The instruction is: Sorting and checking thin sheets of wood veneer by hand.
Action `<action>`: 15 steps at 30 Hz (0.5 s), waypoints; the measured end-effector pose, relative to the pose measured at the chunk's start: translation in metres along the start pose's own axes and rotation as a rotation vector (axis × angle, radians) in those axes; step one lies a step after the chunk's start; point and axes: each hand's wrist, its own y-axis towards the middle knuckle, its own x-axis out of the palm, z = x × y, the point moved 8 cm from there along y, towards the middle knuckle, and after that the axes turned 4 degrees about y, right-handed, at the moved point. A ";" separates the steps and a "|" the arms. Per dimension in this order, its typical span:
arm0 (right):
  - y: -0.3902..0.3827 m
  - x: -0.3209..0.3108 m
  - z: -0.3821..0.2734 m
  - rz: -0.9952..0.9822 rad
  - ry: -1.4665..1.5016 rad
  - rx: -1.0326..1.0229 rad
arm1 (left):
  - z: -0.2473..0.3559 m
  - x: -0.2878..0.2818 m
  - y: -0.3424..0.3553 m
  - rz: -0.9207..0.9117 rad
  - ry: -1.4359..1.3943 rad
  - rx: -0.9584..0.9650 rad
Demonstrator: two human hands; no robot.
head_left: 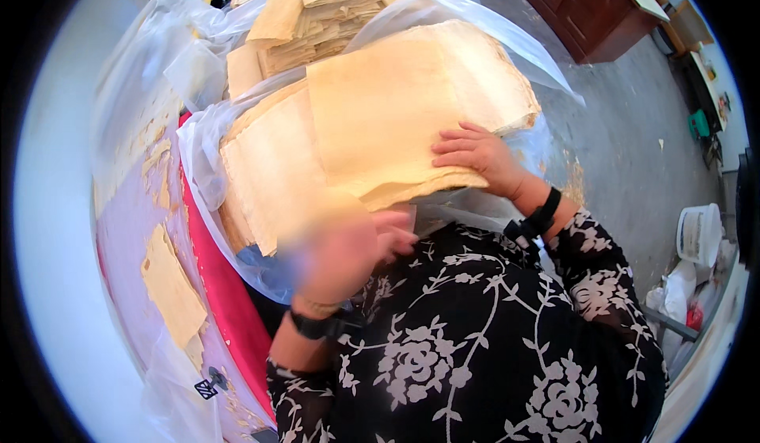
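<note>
A thin tan sheet (380, 118), like wood veneer, lies across a wide stack of similar pale sheets (273, 162). Its near edge looks wavy and slightly lifted. My right hand (479, 154) rests on the sheet's near right part, fingers laid out over the surface; its thumb is hidden. Close to the stack's near left edge is my left hand (348, 253), badly blurred. A few of its fingers show below the sheet's edge, but whether they grip it I cannot tell.
Clear plastic film (202, 154) wraps around the stack. Behind it rises a second pile of sheets (328, 23). Loose scraps (172, 285) lie at the left beside a red strip (229, 308). A dark red cabinet (582, 7) and a white bucket (698, 233) stand to the right.
</note>
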 end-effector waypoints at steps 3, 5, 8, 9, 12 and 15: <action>-0.007 -0.009 0.024 -0.095 0.192 0.080 | 0.068 -0.048 -0.031 0.472 1.149 0.742; 0.003 -0.013 0.029 -0.114 0.242 0.112 | 0.049 -0.064 -0.003 0.416 1.575 0.667; 0.012 -0.013 0.041 -0.126 0.299 0.130 | 0.048 -0.058 0.015 0.299 1.531 0.783; 0.011 -0.012 0.052 -0.103 0.381 0.230 | 0.044 -0.063 0.023 0.296 1.532 0.786; 0.011 -0.010 0.074 -0.059 0.652 0.479 | 0.016 -0.115 0.053 0.233 0.683 0.518; 0.011 -0.013 0.089 0.030 0.840 0.664 | -0.006 -0.129 0.082 0.150 0.319 0.333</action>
